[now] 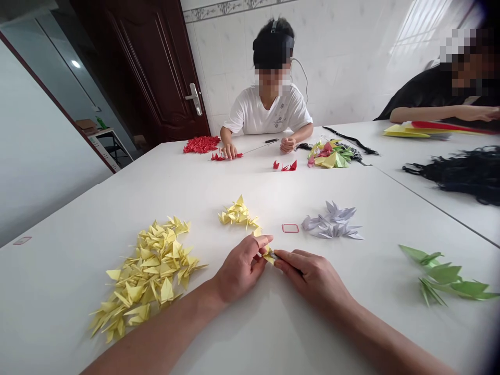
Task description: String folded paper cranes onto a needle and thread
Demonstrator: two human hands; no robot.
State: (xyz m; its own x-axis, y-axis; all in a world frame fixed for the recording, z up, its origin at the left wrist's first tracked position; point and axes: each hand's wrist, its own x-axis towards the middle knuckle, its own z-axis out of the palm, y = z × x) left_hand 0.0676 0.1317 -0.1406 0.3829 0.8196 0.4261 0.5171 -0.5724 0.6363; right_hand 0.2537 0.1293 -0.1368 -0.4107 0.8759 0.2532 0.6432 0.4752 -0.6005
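Observation:
My left hand (pixel 242 265) is closed on a yellow folded paper crane (pixel 269 255), pinching it between thumb and fingers. From the right, my right hand (pixel 308 268) meets it, its fingers closed on a thin grey piece (pixel 274 255) that touches the crane; most of that piece is hidden. Just beyond my left hand lies a small group of yellow paper cranes (pixel 236 212). A large heap of yellow paper cranes (pixel 150 271) spreads to the left of my forearm. Pale purple paper cranes (pixel 334 223) rest past my right hand.
Green paper cranes (pixel 449 276) lie at the right. Across the white table (pixel 195 187), a person in a white shirt (pixel 269 112) handles red paper cranes (pixel 226 156) near a red heap (pixel 201 144). Black tassels (pixel 464 172) lie at the far right, near another person's arm (pixel 441 113).

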